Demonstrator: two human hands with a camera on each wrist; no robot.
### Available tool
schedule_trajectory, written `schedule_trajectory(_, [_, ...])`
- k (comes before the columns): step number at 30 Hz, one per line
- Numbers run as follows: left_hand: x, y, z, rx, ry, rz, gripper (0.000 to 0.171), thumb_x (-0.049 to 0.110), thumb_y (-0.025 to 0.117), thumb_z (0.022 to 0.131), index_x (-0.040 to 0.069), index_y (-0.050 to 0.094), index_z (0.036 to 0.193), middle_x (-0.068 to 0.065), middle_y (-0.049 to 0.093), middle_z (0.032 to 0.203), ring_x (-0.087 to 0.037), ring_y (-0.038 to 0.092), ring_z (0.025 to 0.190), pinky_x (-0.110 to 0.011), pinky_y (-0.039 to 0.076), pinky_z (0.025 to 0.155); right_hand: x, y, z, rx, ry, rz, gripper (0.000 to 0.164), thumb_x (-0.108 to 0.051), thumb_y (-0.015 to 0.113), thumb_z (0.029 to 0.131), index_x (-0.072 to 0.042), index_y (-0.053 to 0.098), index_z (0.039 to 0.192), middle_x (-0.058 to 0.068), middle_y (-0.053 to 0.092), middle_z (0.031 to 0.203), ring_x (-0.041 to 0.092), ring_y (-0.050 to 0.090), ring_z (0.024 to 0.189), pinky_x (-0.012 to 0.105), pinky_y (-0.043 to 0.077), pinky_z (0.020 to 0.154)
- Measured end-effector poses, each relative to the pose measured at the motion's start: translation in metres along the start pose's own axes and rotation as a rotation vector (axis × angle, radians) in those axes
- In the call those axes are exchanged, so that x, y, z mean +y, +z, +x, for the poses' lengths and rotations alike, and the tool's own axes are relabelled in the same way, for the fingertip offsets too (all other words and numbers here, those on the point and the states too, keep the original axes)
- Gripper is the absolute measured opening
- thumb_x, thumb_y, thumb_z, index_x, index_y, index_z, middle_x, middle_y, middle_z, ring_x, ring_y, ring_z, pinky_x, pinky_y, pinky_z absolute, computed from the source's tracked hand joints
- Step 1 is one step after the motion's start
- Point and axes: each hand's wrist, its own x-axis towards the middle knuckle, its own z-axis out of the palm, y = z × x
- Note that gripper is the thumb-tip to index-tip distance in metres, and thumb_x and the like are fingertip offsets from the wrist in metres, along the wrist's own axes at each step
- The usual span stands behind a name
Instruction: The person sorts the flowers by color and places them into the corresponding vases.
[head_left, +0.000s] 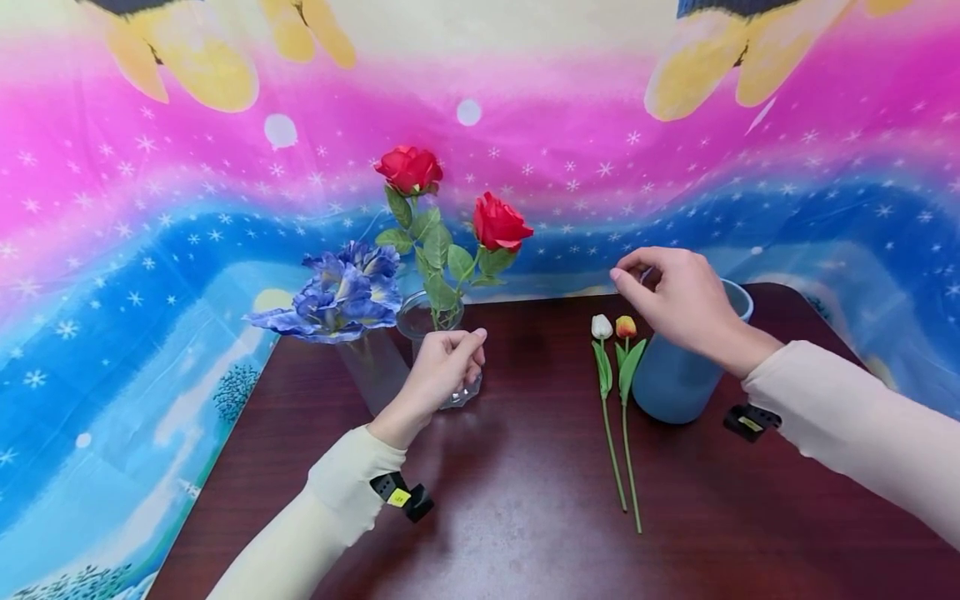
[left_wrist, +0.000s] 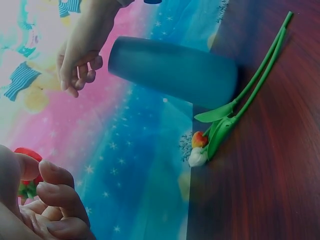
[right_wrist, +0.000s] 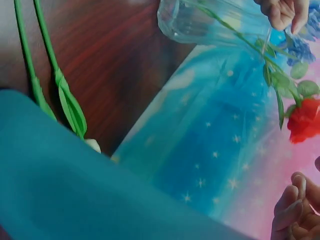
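My left hand [head_left: 444, 371] hovers in front of a clear glass vase [right_wrist: 180, 25], its fingers loosely bent around nothing. Two red roses [head_left: 410, 169] with green leaves stand in that vase, which the hand partly covers in the head view. Above and beside a blue vase [head_left: 671, 383] hangs my right hand [head_left: 678, 296], fingers relaxed and holding nothing. A white tulip [head_left: 602, 326] and an orange-yellow tulip [head_left: 626, 326] lie side by side on the table, just left of the blue vase. What the blue vase contains is hidden.
Blue-purple flowers [head_left: 345, 292] fill a tall frosted vase [head_left: 367, 367] at the left. Everything stands on a dark reddish-brown table [head_left: 525, 500]. A pink and blue snowflake-patterned cloth [head_left: 570, 167] hangs behind the table and along its sides.
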Motion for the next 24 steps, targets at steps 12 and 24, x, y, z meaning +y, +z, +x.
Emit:
schedule_trajectory(12, [0.005,0.011,0.004,-0.011,0.007,0.007,0.041,0.027,0.055,0.104,0.002,0.058,0.071,0.001,0.049,0.051,-0.011,0.039,0.043,-0.022,0.035,0.043,0.026,-0.027,-0.003,-0.032,0.060,-0.118,0.029,-0.036,0.061,0.100,-0.012,0.073,0.112,0.007,0.068,0.090,0.018,0.053,0.061,0.034,0.037,0.044])
schedule_trajectory(24, [0.005,0.022,0.005,-0.030,0.050,0.054,0.042,0.025,0.055,0.103,-0.006,0.058,0.074,0.002,0.047,0.049,-0.008,0.036,0.043,-0.023,0.030,0.043,0.063,-0.042,-0.006,-0.040,0.109,-0.271,0.037,-0.038,0.059,0.101,-0.007,0.071,0.117,0.018,0.065,0.109,0.030,0.060,0.082,0.038,0.041,0.050])
